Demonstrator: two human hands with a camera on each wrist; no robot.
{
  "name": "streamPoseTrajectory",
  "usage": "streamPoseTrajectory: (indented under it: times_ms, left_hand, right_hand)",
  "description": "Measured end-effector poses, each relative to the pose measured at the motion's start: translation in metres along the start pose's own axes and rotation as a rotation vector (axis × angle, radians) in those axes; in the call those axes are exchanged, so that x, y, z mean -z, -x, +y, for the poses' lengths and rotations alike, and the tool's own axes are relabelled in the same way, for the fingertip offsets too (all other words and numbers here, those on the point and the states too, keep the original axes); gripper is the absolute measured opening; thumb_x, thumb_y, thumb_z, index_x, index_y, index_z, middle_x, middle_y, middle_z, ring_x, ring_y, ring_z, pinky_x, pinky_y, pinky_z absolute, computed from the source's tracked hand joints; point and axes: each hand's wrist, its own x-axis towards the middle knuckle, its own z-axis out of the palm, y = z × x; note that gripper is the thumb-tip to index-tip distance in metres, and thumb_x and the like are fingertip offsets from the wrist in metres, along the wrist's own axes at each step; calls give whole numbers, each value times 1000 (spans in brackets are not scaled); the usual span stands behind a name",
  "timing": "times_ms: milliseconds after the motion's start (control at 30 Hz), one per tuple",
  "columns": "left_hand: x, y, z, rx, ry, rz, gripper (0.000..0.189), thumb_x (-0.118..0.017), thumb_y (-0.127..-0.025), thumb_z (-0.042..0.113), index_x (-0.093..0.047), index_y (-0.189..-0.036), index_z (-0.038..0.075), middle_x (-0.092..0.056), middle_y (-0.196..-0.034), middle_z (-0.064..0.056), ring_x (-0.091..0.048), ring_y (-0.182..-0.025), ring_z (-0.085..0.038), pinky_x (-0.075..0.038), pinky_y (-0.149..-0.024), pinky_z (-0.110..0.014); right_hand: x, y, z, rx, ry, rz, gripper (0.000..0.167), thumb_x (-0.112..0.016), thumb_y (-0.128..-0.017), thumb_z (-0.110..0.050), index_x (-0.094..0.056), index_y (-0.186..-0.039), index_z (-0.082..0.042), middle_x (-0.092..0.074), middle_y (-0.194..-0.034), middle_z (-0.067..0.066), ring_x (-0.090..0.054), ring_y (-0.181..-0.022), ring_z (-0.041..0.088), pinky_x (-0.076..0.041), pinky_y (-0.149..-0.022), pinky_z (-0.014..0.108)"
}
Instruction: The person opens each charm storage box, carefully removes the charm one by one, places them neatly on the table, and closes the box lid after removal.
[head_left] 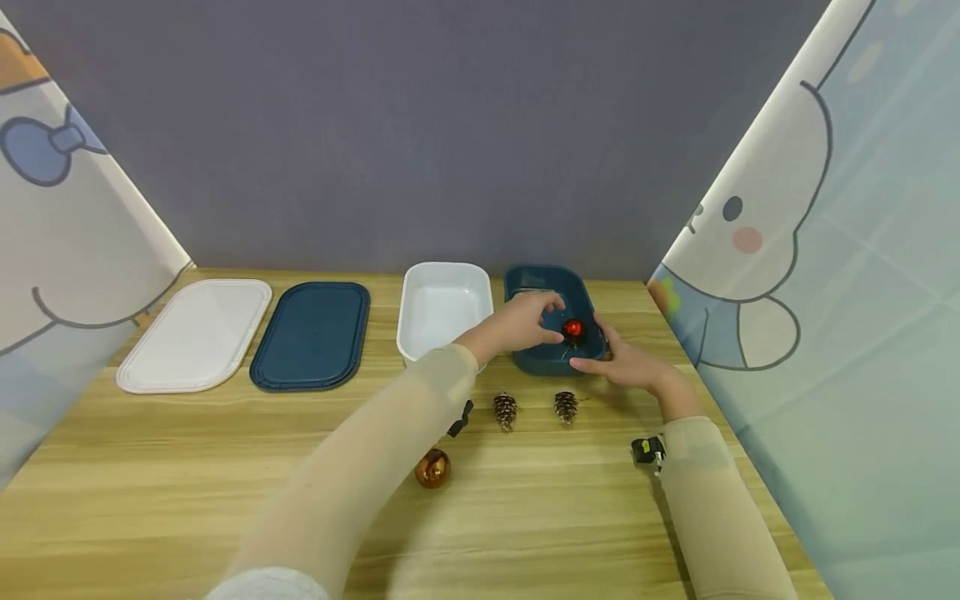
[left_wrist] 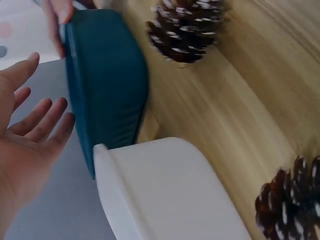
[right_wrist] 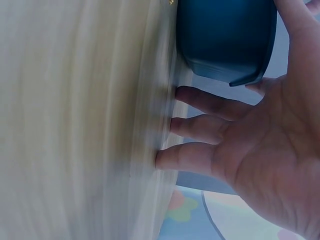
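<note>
In the head view a dark blue container (head_left: 546,367) stands at the back right with a shiny red ball (head_left: 573,328) lying inside it. My left hand (head_left: 525,322) hovers over this container's left side, fingers loosely bent and apart from the ball. In the left wrist view that hand (left_wrist: 30,130) shows a bare palm. At the container's right front corner, my right hand (head_left: 630,363) is spread, the thumb by the front rim and a finger along the right side. Its other fingers (right_wrist: 192,156) reach out straight near the tabletop in the right wrist view.
A white container (head_left: 444,310) stands left of the blue one. Two pinecones (head_left: 506,411) lie in front of them, and a copper ball (head_left: 432,468) sits nearer, beside my left forearm. Farther left lie a white lid (head_left: 197,335) and a dark blue lid (head_left: 311,336).
</note>
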Motion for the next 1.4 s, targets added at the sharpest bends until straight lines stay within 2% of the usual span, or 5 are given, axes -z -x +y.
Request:
streamPoseTrajectory:
  times_ms: [400, 633, 1033, 1233, 1400]
  left_hand:
    - [-5, -19, 1, 30, -61, 27, 55, -75, -102, 33, -55, -151, 19, -58, -153, -9, -56, -141, -27, -52, -115, -44]
    - [-13, -32, 0, 43, -33, 23, 59, -74, -102, 34, -53, -154, 15, -57, -156, -10, -55, -143, -25, -51, -117, -44]
    - [-22, -61, 9, 84, -21, 14, 61, -75, -102, 35, -52, -155, 19, -52, -162, -7, -47, -151, -26, -47, -121, -47]
    - [-27, -71, 9, 112, -35, -7, 63, -76, -101, 35, -50, -157, 22, -53, -162, -5, -45, -154, -26, -47, -121, -45]
    - [-36, -77, 8, 119, -69, -38, 62, -75, -101, 34, -50, -157, 26, -52, -163, -1, -47, -152, -23, -49, -119, -42]
  right_hand:
    - [1, 1, -1, 14, 7, -4, 119, -64, -96, -72, 17, -171, -26, -51, -154, 34, -59, -135, 46, -50, -108, 63]
    - [3, 3, -1, 25, 4, -6, 119, -64, -97, -70, 19, -170, -25, -49, -155, 36, -58, -136, 48, -50, -109, 64]
    - [10, 8, 6, 3, -38, -23, 118, -62, -99, -70, 22, -169, -26, -10, -174, 35, -38, -151, 58, -38, -118, 73]
    - [8, 6, 10, 8, -49, -26, 116, -61, -99, -69, 22, -169, -27, -7, -175, 33, -37, -152, 57, -36, -120, 73]
    - [9, 7, 10, 2, -53, -23, 117, -61, -99, -69, 22, -169, -27, 1, -176, 32, -24, -157, 59, -30, -122, 75]
